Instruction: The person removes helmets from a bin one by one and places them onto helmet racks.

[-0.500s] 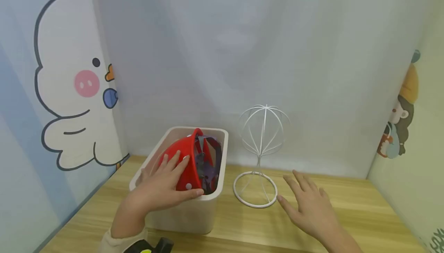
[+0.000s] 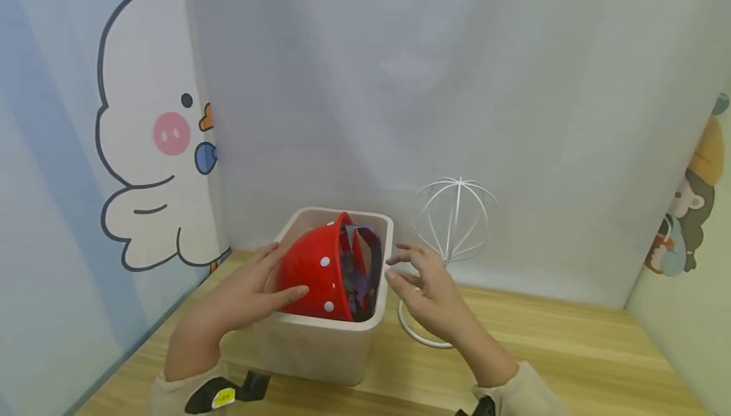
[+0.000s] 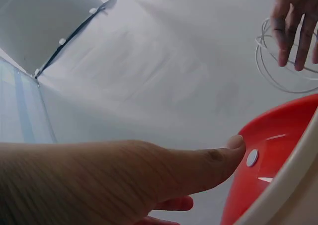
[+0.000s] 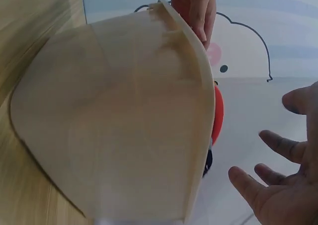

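Observation:
A glossy red helmet with white dots lies on its side inside a cream plastic bin. Its opening faces right, showing dark straps and lining. My left hand is at the helmet's left side, thumb extended over the front of the shell; in the left wrist view the thumb's tip meets or nearly meets the red surface. Some left fingers are hidden behind the shell. Beside the bin's right rim, my right hand hovers with loosely bent, spread fingers and holds nothing.
A white wire stand with a round cage top and ring base stands right of the bin, partly behind my right hand. Both stand on a wooden tabletop. A pale curtain hangs behind, with printed panels at both sides.
My right hand has moved left from beyond the wire stand to the bin's right rim. My left hand has slid off the helmet's top to its left side. The head view has shifted slightly.

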